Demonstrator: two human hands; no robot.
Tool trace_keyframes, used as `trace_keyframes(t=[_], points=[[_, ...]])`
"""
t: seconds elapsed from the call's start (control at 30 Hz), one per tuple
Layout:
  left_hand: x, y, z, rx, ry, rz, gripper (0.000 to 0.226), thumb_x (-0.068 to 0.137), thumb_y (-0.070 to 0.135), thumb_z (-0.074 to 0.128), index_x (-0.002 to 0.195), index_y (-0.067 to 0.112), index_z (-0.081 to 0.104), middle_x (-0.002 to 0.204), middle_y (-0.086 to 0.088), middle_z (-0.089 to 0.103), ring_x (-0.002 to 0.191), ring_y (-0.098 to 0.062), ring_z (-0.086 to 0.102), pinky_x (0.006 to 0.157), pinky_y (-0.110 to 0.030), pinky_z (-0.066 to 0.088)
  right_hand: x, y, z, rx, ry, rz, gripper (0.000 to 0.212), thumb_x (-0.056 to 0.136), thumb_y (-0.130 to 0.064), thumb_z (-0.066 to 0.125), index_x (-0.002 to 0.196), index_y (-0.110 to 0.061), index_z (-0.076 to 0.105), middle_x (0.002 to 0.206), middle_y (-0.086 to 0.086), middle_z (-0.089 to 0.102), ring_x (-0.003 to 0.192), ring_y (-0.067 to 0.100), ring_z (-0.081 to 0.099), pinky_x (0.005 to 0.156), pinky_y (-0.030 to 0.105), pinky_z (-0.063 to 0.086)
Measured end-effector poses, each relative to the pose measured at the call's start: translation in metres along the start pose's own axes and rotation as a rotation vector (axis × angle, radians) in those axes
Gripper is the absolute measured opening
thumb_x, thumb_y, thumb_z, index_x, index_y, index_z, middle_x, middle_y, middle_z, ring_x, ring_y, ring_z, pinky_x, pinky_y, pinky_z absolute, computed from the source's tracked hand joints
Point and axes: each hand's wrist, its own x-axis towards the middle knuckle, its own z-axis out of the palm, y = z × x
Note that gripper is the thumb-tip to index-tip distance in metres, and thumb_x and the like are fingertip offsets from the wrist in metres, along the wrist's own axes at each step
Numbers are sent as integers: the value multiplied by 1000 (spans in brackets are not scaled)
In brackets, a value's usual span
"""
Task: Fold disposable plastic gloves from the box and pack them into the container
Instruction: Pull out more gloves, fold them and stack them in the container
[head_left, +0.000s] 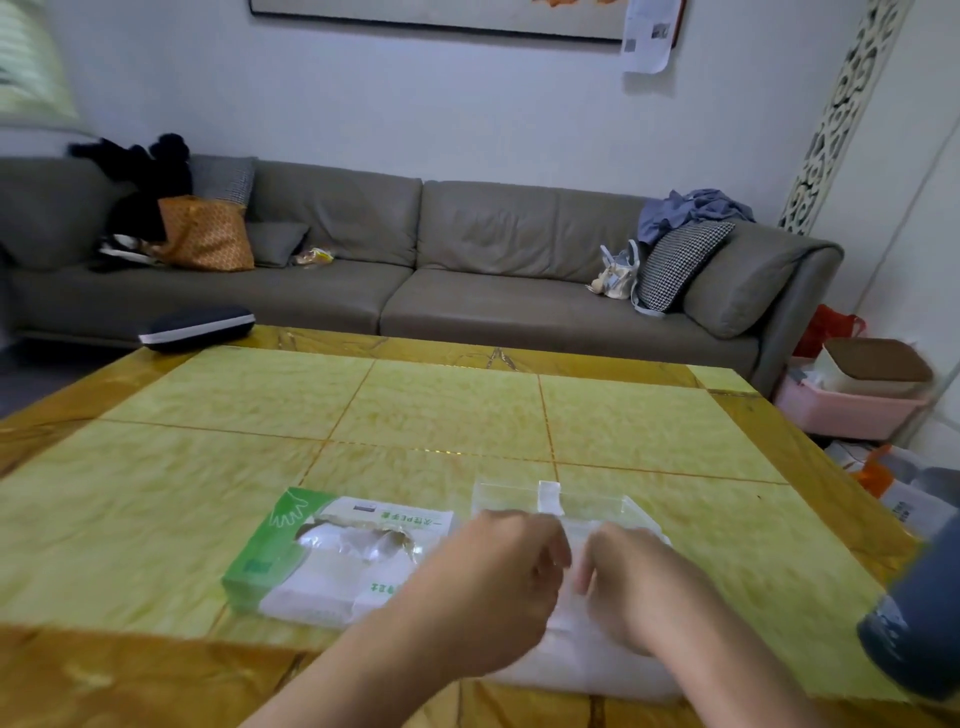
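A green and white glove box (332, 556) lies on the yellow table, with crumpled plastic showing through its torn top opening. To its right stands a clear plastic container (545, 499) with a lid clasp. In front of the container lies a translucent plastic glove (582, 660), spread flat on the table. My left hand (493, 577) and my right hand (634, 577) sit close together over the glove's far end, fingers curled and pinching the plastic. The fingertips are blurred by motion.
A dark blue-grey cylinder (919, 613) stands at the table's right edge, near my right arm. A dark case (197, 327) lies at the far left corner. Behind the table is a grey sofa (415, 260) with bags and cushions; a pink bin (852, 405) sits on the floor at right.
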Motion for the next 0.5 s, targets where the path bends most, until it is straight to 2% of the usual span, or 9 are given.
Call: trace_keyframes(t=[0.07,0.1,0.2,0.3,0.37,0.43,0.5], points=[[-11,-18,-15,-58,221,-30,8,93,25,58,89,31,62,82,16,64,80,-4,61,69,-27,51,-17,-10,-8,33,161,-23,29,88,-10,45,101,-27,65,106,-3,64,98,23,67,83,33,56],[-17,-31,-24,-38,302,-81,10,93,26,60,85,31,61,79,16,63,77,-4,60,67,-26,51,-23,-19,-12,31,236,-48,29,90,-9,45,104,-27,64,107,-4,63,100,22,66,83,33,55],[-36,-74,-45,105,426,-286,14,96,27,59,82,32,58,81,16,62,72,-2,59,65,-28,54,-37,-52,-7,68,387,-289,38,91,-5,43,117,-29,56,116,-11,56,111,17,53,89,29,47],[-48,-108,-51,217,411,-461,13,94,36,62,83,31,60,88,14,61,76,-5,59,66,-34,56,-42,-81,13,37,430,-563,51,77,-3,44,121,-23,60,117,-8,55,110,20,49,93,29,45],[-47,-117,-48,232,370,-516,20,90,46,68,79,30,62,87,13,60,75,-7,59,63,-33,55,-41,-96,31,4,327,-672,57,72,-8,44,126,-17,62,120,-2,57,113,24,49,97,32,43],[-44,-119,-45,261,358,-531,28,85,54,71,77,28,63,85,12,60,73,-9,59,59,-30,52,-38,-109,49,-46,257,-723,67,73,-18,27,132,-16,59,127,2,56,120,27,47,103,35,40],[-40,-119,-44,287,341,-547,33,82,56,74,73,26,63,81,11,60,70,-10,59,54,-29,50,-32,-116,60,-85,283,-735,76,64,-26,15,120,-16,66,117,2,62,112,27,55,98,36,46]])
